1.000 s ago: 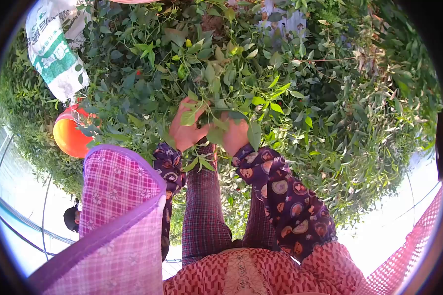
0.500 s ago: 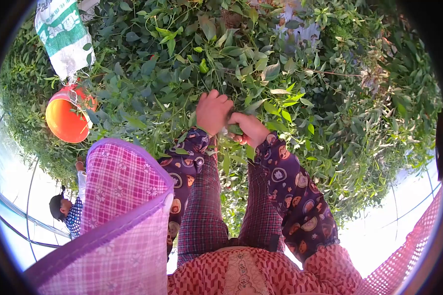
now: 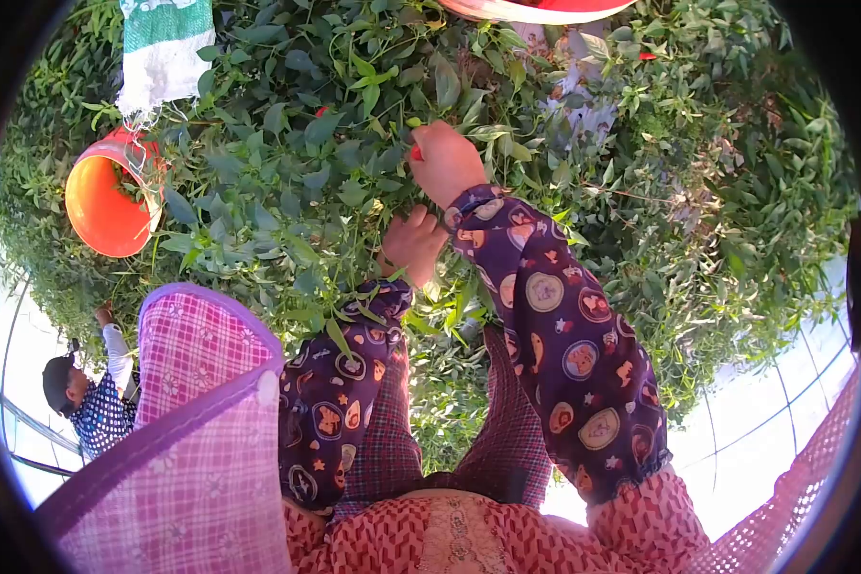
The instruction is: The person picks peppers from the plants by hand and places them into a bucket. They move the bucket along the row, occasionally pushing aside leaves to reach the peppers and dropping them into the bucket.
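Green leafy plants [image 3: 258,172] fill the ground in front of my legs. My right hand [image 3: 447,163] is reaching farther forward, its fingers closed on a small red thing [image 3: 416,152] that looks like a pepper. Closer to me and a little to the left, my left hand [image 3: 413,245] is among the stems with its fingers curled; what it grips, if anything, is hidden by leaves. Both forearms wear dark patterned sleeves.
An orange bucket [image 3: 111,206] lies tilted at the left with some green inside. Above it hangs a white and green sack [image 3: 167,57]. A red container [image 3: 545,10] shows at the top edge. Another person [image 3: 81,392] is at the lower left.
My right hand has moved forward and away from my left hand, which is slightly lower. The view has shifted, bringing the red container in at the top; green now shows inside the orange bucket.
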Demonstrator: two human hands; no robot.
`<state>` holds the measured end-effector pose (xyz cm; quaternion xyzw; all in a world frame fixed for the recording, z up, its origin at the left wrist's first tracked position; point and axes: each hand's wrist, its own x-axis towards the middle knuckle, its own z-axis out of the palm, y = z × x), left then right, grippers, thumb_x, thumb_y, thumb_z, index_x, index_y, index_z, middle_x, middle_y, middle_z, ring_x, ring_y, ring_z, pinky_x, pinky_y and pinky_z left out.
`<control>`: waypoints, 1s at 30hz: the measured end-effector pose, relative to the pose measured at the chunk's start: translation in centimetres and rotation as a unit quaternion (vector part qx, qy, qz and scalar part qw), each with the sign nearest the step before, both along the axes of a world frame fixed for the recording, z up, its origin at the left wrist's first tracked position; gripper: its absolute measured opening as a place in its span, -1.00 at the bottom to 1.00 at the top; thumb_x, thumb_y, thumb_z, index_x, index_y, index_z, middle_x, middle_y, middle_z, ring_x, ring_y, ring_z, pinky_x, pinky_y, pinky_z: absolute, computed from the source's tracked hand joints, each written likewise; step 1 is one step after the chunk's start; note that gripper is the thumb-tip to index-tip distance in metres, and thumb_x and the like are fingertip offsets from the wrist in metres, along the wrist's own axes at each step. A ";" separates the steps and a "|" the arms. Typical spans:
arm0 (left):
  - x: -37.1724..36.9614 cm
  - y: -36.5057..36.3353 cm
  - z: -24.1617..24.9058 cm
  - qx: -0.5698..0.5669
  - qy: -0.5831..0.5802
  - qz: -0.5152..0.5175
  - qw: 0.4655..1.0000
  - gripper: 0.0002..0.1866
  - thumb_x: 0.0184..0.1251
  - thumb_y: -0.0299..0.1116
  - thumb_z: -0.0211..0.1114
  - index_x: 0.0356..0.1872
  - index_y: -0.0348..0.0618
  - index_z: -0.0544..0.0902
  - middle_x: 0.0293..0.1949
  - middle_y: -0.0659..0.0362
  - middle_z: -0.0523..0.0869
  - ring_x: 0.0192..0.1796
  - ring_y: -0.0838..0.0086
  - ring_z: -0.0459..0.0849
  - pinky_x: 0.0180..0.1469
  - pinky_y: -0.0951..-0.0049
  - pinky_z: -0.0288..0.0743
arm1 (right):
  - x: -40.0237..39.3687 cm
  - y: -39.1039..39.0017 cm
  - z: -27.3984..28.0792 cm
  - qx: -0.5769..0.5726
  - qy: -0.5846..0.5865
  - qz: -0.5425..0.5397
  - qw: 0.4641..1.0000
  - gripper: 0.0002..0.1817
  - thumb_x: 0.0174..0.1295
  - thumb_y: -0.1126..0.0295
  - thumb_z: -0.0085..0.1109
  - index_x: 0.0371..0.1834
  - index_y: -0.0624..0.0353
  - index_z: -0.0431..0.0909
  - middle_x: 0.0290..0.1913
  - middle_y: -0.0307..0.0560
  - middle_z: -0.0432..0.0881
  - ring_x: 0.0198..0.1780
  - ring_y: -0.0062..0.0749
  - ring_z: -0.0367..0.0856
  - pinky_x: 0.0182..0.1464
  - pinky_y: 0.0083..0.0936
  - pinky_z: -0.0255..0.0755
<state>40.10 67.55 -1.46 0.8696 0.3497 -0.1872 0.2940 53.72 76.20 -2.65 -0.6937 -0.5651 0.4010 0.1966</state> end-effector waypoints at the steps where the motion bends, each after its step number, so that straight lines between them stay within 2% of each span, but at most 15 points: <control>1: -0.1 -0.3 -0.3 0.029 -0.024 0.035 0.999 -0.61 0.09 -0.37 0.23 0.02 -0.02 0.62 0.13 0.25 0.57 0.17 0.34 0.44 0.04 0.15 0.37 | -1.0 0.6 -0.5 -0.041 -0.072 0.057 0.995 -0.83 0.08 0.43 0.17 -0.25 0.22 0.56 -0.25 -0.03 0.55 -0.23 -0.15 0.63 -0.26 -0.28 0.57; 2: -0.2 -0.3 0.2 0.020 -0.055 0.079 0.995 -0.57 0.08 -0.36 0.25 0.06 -0.03 0.61 0.21 0.18 0.55 0.20 0.26 0.44 0.05 0.11 0.39 | -1.6 0.6 -1.3 -0.083 -0.141 0.112 0.980 -0.82 0.09 0.42 0.18 -0.23 0.20 0.58 -0.21 -0.01 0.55 -0.18 -0.09 0.63 -0.24 -0.28 0.58; 6: -0.4 -1.3 0.1 0.021 -0.046 0.113 0.992 -0.55 0.07 -0.34 0.25 0.08 -0.03 0.58 0.20 0.24 0.53 0.33 0.25 0.36 0.09 0.11 0.41 | -2.9 0.1 -1.7 -0.074 -0.170 0.171 0.968 -0.83 0.13 0.46 0.11 -0.22 0.20 0.58 -0.21 0.01 0.53 -0.14 -0.16 0.62 -0.25 -0.40 0.60; 9: 0.8 -1.7 -0.6 -0.026 -0.071 0.160 0.984 -0.55 0.01 -0.37 0.27 0.04 -0.04 0.60 0.18 0.22 0.54 0.32 0.24 0.36 0.10 0.13 0.41 | -1.2 -1.5 -0.5 0.024 -0.196 0.277 0.940 -0.84 0.14 0.47 0.10 -0.23 0.26 0.56 -0.23 -0.01 0.53 -0.17 -0.21 0.62 -0.28 -0.47 0.60; 10: 0.9 -1.6 -0.7 -0.004 -0.082 0.154 0.985 -0.55 0.00 -0.19 0.39 -0.01 -0.02 0.64 0.05 0.17 0.64 0.21 0.18 0.46 0.10 0.12 0.42 | -0.8 -1.6 0.0 0.025 -0.204 0.274 0.940 -0.78 0.08 0.41 0.20 -0.24 0.29 0.56 -0.22 -0.05 0.54 -0.17 -0.21 0.63 -0.32 -0.50 0.60; 13: 2.3 -2.1 -1.1 0.007 -0.102 0.198 0.975 -0.57 0.03 -0.16 0.38 -0.02 -0.02 0.64 0.02 0.16 0.66 0.20 0.18 0.48 0.13 0.14 0.43 | 1.0 -2.4 0.8 -0.053 -0.194 0.283 0.938 -0.73 -0.01 0.43 0.28 -0.23 0.30 0.56 -0.24 0.00 0.60 -0.25 -0.21 0.66 -0.34 -0.48 0.58; 14: 2.9 -2.7 -1.3 0.011 -0.111 0.222 0.969 -0.62 0.08 -0.29 0.33 -0.01 -0.03 0.63 0.00 0.13 0.67 0.18 0.15 0.49 0.16 0.13 0.43 | 1.9 -2.6 1.1 -0.048 -0.196 0.285 0.937 -0.73 -0.01 0.43 0.28 -0.23 0.30 0.56 -0.24 0.00 0.60 -0.25 -0.21 0.66 -0.34 -0.48 0.58; 16: 3.5 -3.9 -1.7 0.040 -0.086 0.203 0.975 -0.62 0.06 -0.37 0.29 -0.02 -0.06 0.61 0.05 0.11 0.61 0.20 0.16 0.46 0.14 0.14 0.42 | 3.2 -2.5 2.1 -0.252 0.114 0.165 0.947 -0.76 0.03 0.47 0.29 -0.23 0.33 0.56 -0.28 -0.01 0.64 -0.35 -0.31 0.66 -0.38 -0.51 0.53; 17: 3.7 -4.5 -1.6 0.062 -0.059 0.185 0.979 -0.61 0.04 -0.45 0.25 -0.02 -0.09 0.60 0.10 0.09 0.56 0.22 0.17 0.43 0.11 0.14 0.42 | 4.1 -2.7 3.1 -0.248 0.113 0.169 0.947 -0.76 0.03 0.47 0.29 -0.23 0.33 0.56 -0.28 -0.01 0.64 -0.35 -0.31 0.66 -0.38 -0.51 0.53; 18: 4.2 -3.7 0.0 -0.100 0.028 0.212 0.972 -0.67 0.04 -0.49 0.23 -0.09 -0.15 0.59 0.04 0.04 0.54 0.21 0.10 0.43 0.14 0.10 0.40 | 5.4 -2.7 4.6 -0.354 0.278 0.045 0.892 -0.81 0.10 0.47 0.25 -0.25 0.33 0.56 -0.31 -0.02 0.65 -0.40 -0.38 0.62 -0.40 -0.52 0.49; 19: 4.4 -3.7 0.1 -0.094 0.025 0.216 0.972 -0.67 0.04 -0.49 0.23 -0.09 -0.15 0.59 0.04 0.04 0.54 0.21 0.10 0.43 0.14 0.10 0.40 | 6.8 -2.5 5.9 -0.439 0.426 -0.079 0.787 -0.86 0.17 0.48 0.21 -0.26 0.32 0.56 -0.33 -0.04 0.66 -0.45 -0.45 0.59 -0.42 -0.54 0.45; 21: 5.1 -3.8 0.3 -0.011 -0.050 0.272 0.961 -0.70 0.03 -0.52 0.21 -0.12 -0.20 0.56 -0.04 0.00 0.54 0.20 0.04 0.42 0.18 0.08 0.38 | 10.6 -2.0 7.8 -0.366 0.534 -0.224 0.729 -0.84 0.25 0.42 0.21 -0.22 0.30 0.55 -0.29 -0.08 0.66 -0.47 -0.55 0.54 -0.46 -0.59 0.42; 23: 5.5 -4.0 0.6 0.002 -0.066 0.294 0.954 -0.68 -0.01 -0.54 0.21 -0.13 -0.23 0.57 -0.06 -0.02 0.54 0.19 0.01 0.41 0.19 0.09 0.37 | 14.9 0.7 11.0 -0.316 0.551 -0.303 0.711 -0.83 0.25 0.45 0.22 -0.16 0.29 0.52 -0.23 -0.04 0.67 -0.47 -0.58 0.53 -0.46 -0.60 0.42; 27: 6.1 -4.2 0.6 -0.013 -0.063 0.345 0.936 -0.62 -0.09 -0.63 0.19 -0.13 -0.30 0.61 -0.05 -0.06 0.55 0.21 -0.02 0.40 0.27 0.13 0.35 | 20.5 6.9 17.8 -0.075 0.506 -0.254 0.821 -0.82 0.29 0.44 0.20 -0.10 0.27 0.51 -0.14 0.03 0.69 -0.44 -0.60 0.54 -0.47 -0.65 0.40; 30: 6.7 -4.0 0.1 0.010 -0.117 0.409 0.905 -0.68 -0.10 -0.61 0.14 -0.21 -0.31 0.58 -0.12 -0.09 0.56 0.13 -0.06 0.45 0.19 0.08 0.36 | 20.9 13.0 17.7 0.198 0.216 -0.168 0.941 -0.64 0.36 0.31 0.14 0.12 0.31 0.47 -0.06 -0.01 0.63 -0.29 -0.54 0.58 -0.32 -0.63 0.46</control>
